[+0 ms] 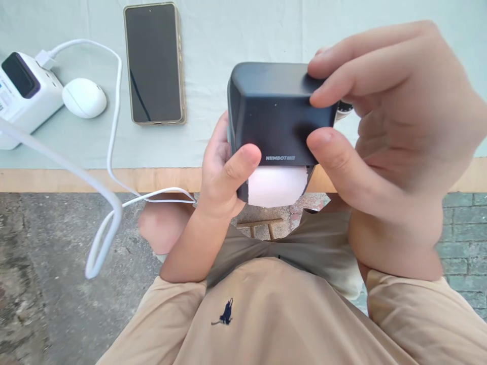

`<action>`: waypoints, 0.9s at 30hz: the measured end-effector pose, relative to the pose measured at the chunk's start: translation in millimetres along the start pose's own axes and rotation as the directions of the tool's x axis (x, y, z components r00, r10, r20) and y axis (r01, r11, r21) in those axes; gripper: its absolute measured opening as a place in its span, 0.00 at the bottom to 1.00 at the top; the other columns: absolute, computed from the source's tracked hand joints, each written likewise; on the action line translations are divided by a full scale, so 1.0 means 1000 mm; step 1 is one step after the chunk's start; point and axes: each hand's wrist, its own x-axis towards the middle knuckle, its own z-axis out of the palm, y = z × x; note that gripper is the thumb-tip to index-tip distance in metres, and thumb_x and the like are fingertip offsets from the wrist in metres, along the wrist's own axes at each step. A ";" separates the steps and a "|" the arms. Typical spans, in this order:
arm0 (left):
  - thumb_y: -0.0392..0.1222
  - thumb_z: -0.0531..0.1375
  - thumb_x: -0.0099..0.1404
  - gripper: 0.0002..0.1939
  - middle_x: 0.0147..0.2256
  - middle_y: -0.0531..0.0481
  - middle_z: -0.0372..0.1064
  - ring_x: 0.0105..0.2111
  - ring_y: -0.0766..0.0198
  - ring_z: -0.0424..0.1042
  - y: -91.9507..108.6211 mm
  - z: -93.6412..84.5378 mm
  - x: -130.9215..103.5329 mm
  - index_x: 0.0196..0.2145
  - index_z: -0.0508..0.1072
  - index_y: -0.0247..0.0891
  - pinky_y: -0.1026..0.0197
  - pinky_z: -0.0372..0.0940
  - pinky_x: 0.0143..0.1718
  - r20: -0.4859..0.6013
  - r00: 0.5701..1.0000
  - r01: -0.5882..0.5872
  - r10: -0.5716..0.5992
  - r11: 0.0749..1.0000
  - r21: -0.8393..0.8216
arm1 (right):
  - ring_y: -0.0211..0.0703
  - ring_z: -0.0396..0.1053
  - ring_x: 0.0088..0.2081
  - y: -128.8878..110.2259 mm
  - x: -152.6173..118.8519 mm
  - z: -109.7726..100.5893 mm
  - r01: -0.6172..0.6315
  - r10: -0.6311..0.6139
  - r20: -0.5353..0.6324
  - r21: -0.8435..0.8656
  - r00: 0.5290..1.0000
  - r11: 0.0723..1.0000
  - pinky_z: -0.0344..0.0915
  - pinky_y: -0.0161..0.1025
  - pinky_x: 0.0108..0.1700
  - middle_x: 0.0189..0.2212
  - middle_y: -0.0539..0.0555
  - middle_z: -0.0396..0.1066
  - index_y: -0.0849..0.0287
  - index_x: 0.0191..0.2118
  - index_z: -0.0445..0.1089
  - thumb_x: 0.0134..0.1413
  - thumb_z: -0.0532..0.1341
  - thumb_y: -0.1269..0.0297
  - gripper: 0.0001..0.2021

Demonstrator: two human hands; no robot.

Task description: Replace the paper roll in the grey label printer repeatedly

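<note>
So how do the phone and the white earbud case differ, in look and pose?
The phone is a dark-screened rectangle with a pale edge; the earbud case is plain white and rounded. The phone is clearly the larger; the case is much smaller. The phone lies away from the power strip, while the case sits right beside it. Both rest on the pale cloth.

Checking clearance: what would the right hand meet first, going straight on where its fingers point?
The right hand would meet the black device first; its fingertips look right at the device's edge, perhaps already touching, though depth is unclear.
</note>
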 end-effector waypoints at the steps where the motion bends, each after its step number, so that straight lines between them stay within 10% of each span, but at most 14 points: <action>1: 0.53 0.63 0.59 0.23 0.46 0.46 0.72 0.65 0.44 0.58 0.001 -0.001 0.000 0.49 0.64 0.44 0.44 0.63 0.61 -0.013 1.000 0.004 -0.004 1.000 0.009 | 0.36 0.66 0.53 0.001 0.000 0.000 -0.011 0.011 0.009 0.012 1.000 1.000 0.68 0.39 0.48 0.43 0.52 0.67 0.55 0.42 0.56 0.60 0.54 0.65 0.06; 20: 0.50 0.59 0.63 0.14 0.41 0.47 0.73 0.69 0.48 0.50 -0.001 0.009 -0.001 0.45 0.66 0.44 0.45 0.58 0.64 -0.195 0.975 -0.097 0.105 0.994 0.048 | 0.35 0.65 0.54 0.011 -0.003 0.007 0.074 -0.076 -0.039 -0.047 0.996 0.996 0.68 0.43 0.62 0.47 0.53 0.68 0.57 0.44 0.64 0.60 0.54 0.67 0.07; 27: 0.45 0.62 0.62 0.14 0.40 0.49 0.73 0.68 0.48 0.52 0.000 -0.004 0.002 0.45 0.68 0.44 0.44 0.54 0.67 -0.023 0.993 -0.114 0.114 0.993 0.028 | 0.34 0.63 0.55 0.018 -0.003 0.005 0.125 -0.126 -0.005 -0.080 0.992 0.989 0.66 0.43 0.63 0.49 0.54 0.65 0.59 0.44 0.65 0.58 0.57 0.68 0.08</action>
